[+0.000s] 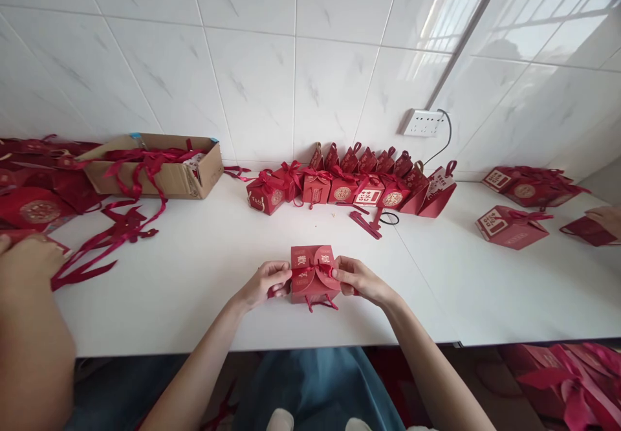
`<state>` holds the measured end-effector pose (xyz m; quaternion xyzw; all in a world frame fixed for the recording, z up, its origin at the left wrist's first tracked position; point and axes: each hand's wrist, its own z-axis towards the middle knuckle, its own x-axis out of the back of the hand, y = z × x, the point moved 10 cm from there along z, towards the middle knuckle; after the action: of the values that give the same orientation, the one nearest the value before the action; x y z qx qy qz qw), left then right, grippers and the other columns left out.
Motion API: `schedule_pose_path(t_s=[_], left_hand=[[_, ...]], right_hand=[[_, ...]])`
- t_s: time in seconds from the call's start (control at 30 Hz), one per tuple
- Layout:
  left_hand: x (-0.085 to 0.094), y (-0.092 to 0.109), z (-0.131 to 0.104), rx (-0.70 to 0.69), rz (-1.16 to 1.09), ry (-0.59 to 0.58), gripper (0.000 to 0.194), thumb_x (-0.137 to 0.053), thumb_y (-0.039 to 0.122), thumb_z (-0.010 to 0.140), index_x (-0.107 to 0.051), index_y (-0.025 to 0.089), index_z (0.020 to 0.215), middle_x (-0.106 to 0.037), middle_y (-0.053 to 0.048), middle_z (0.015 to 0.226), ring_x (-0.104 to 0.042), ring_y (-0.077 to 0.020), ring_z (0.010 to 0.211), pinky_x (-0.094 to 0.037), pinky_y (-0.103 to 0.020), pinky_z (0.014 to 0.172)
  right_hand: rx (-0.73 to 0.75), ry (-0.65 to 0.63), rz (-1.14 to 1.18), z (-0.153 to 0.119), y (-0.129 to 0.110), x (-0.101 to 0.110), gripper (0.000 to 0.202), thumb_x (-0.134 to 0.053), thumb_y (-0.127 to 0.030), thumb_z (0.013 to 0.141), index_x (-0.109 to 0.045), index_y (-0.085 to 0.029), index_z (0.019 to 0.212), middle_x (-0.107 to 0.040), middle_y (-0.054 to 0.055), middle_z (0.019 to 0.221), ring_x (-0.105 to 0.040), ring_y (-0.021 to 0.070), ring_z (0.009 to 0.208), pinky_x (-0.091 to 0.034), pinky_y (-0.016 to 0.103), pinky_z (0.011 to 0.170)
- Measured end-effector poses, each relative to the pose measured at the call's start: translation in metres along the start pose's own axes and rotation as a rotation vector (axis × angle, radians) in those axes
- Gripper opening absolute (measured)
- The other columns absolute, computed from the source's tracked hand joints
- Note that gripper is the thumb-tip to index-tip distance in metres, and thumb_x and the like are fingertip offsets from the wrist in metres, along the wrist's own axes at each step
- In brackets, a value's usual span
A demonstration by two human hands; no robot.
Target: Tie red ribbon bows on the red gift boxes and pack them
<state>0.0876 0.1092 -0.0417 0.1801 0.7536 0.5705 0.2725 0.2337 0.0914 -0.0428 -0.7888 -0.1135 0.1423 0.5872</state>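
Observation:
A red gift box with gold lettering and rounded top flaps stands on the white table in front of me. Across its top runs a red ribbon, crossed at the middle. My left hand pinches one end of this ribbon at the box's left side. The other end is pinched by my right hand at the right side. A twisted red cord handle hangs from the front of the box.
Finished-looking red boxes stand in rows by the tiled wall. To the left are a cardboard carton of ribbons and loose ribbons. Another person's arm reaches in at left; another hand shows at far right, near several boxes.

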Motion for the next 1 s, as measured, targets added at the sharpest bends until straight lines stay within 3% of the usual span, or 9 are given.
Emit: schedule_pose_path(t_s=[0.13,0.33,0.53,0.77,0.87,1.0], left_hand=[[0.002,-0.009,-0.019,0.039,-0.039,0.004,0.049,-0.067,0.050,0.067,-0.031,0.019,0.054,-0.027,0.009,0.043,-0.028,-0.0050,0.040,-0.021,-0.021,0.043],[0.011,-0.010,-0.018,0.001,-0.031,0.084,0.052,-0.062,0.056,0.071,-0.031,0.019,0.052,-0.027,0.007,0.047,-0.028,-0.0056,0.042,-0.023,-0.022,0.044],[0.017,-0.009,-0.018,-0.026,0.067,0.090,0.050,-0.063,0.056,0.071,-0.038,0.018,0.051,-0.032,0.005,0.048,-0.030,-0.0069,0.045,-0.019,-0.023,0.044],[0.020,-0.011,-0.017,-0.010,0.173,0.056,0.049,-0.060,0.058,0.071,-0.043,0.017,0.051,-0.042,0.003,0.048,-0.030,-0.0068,0.043,-0.018,-0.024,0.043],[0.018,-0.007,-0.019,-0.008,0.195,0.057,0.047,-0.057,0.057,0.074,-0.043,0.018,0.051,-0.042,0.003,0.048,-0.035,-0.0081,0.045,-0.024,-0.024,0.046],[0.016,0.010,-0.026,-0.025,0.271,0.064,0.039,-0.053,0.048,0.080,-0.047,0.017,0.056,-0.048,0.002,0.053,-0.043,-0.0100,0.052,-0.031,-0.024,0.052]], right_hand=[[-0.065,-0.132,-0.091,-0.012,0.008,-0.015,0.042,-0.065,-0.053,0.074,-0.047,-0.017,0.063,-0.037,-0.008,0.046,-0.025,0.0049,0.043,-0.014,0.023,0.045],[0.019,-0.033,0.113,-0.009,0.003,-0.007,0.042,-0.071,-0.050,0.068,-0.045,-0.018,0.060,-0.030,-0.010,0.046,-0.024,0.0044,0.043,-0.016,0.023,0.046],[-0.038,-0.035,0.068,-0.013,0.011,0.000,0.039,-0.074,-0.049,0.065,-0.054,-0.015,0.063,-0.024,-0.012,0.047,-0.016,0.0021,0.041,-0.011,0.022,0.043],[-0.029,-0.038,0.018,-0.012,0.011,0.006,0.043,-0.073,-0.053,0.064,-0.051,-0.016,0.061,-0.022,-0.012,0.048,-0.013,0.0021,0.041,-0.011,0.022,0.043],[-0.002,-0.049,-0.034,-0.017,-0.002,0.006,0.038,-0.070,-0.050,0.069,-0.054,-0.016,0.064,-0.032,-0.009,0.048,-0.025,0.0046,0.043,-0.018,0.022,0.044],[0.131,-0.037,-0.163,-0.028,-0.041,0.001,0.027,-0.064,-0.041,0.079,-0.060,-0.015,0.070,-0.054,0.000,0.064,-0.046,0.0100,0.058,-0.035,0.024,0.054]])
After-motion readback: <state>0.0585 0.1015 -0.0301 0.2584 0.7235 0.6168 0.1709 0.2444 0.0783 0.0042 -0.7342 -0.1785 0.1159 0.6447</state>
